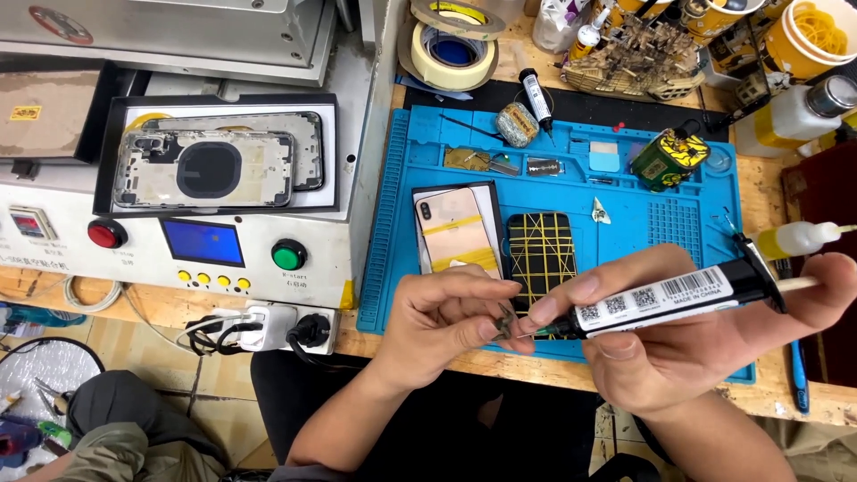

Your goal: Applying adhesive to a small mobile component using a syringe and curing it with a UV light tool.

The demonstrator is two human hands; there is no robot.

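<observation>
Left hand (442,312) low over the front edge of the blue work mat (402,223), fingers (482,290) pinched together on a small dark part (505,323), too small to identify. Right hand (687,344) just beside, fingers clamped on a black glue syringe (665,299) with a white label, tip touching the small part or nearly so. Behind the hands, on the mat: a gold phone back (453,230) bound with yellow tape, and beside it a black phone (540,254) crossed by yellow bands. Left of the mat, a white machine (268,259) with red and green buttons, carrying two phone frames (214,165). Tape rolls (451,45) at the far edge of the tabletop (500,361).
</observation>
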